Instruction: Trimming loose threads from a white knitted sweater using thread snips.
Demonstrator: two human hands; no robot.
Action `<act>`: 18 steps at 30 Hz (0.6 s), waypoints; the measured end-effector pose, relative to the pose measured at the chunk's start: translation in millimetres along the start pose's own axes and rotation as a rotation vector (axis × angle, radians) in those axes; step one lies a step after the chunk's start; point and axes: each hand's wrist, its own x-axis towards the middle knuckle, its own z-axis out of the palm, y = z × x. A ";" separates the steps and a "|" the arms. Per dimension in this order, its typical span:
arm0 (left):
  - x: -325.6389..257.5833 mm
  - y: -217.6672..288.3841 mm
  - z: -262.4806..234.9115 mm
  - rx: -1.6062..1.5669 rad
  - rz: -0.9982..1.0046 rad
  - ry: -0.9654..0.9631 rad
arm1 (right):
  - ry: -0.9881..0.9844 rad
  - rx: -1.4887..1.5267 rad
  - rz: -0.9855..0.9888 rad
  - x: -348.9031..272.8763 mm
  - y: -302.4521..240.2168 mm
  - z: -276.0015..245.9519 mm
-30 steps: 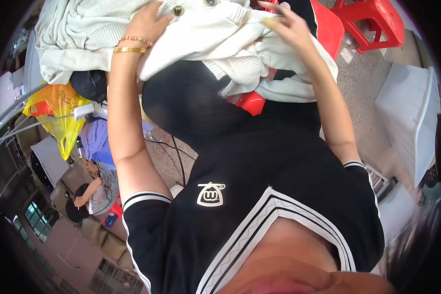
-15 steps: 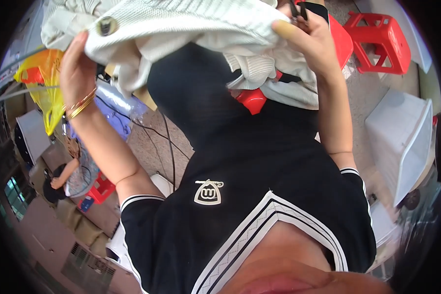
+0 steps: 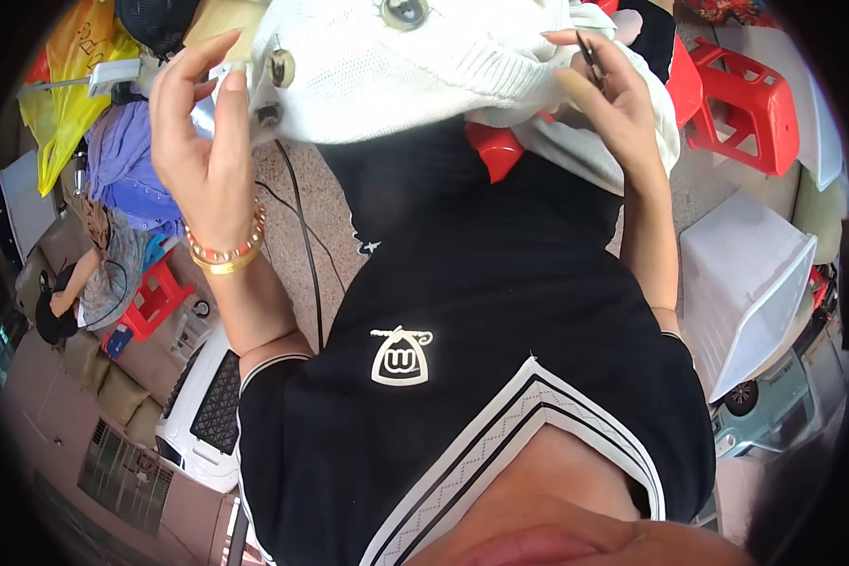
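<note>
A white knitted cardigan (image 3: 377, 90) with large dark-centred buttons lies spread across my lap. Its ribbed band runs toward the right. My left hand (image 3: 206, 156) is beside its left edge, with thumb and fingers apart and nothing visible between them. A button (image 3: 280, 68) sits just right of those fingertips. My right hand (image 3: 623, 118) is at the garment's right side, with a small dark pair of thread snips (image 3: 590, 58) held in the fingers. The thumb and forefinger of that hand are apart, near the knit. The cardigan's far part is cut off by the top edge.
Red plastic stools (image 3: 750, 104) and a white plastic bin (image 3: 750, 274) stand on the right. At left are a yellow plastic bag (image 3: 71, 94) and blue-purple cloth (image 3: 127, 165). A black cable (image 3: 304, 245) hangs beside my lap. Another person's arm (image 3: 75, 283) shows far left.
The cardigan has come down from its raised position onto my lap, with more buttons showing. My left hand has let go of its edge and moved right. The right hand still has the snips.
</note>
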 end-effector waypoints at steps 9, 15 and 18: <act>32.1 78.0 47.4 0.351 0.223 -0.254 | -0.034 -0.113 -0.108 1.7 -0.9 21.2; 32.8 56.4 57.9 0.280 0.287 -0.262 | -0.039 -0.093 -0.248 6.0 -5.5 32.1; 26.4 39.1 58.9 0.136 0.355 -0.166 | 0.015 -0.096 -0.329 10.1 -11.8 35.3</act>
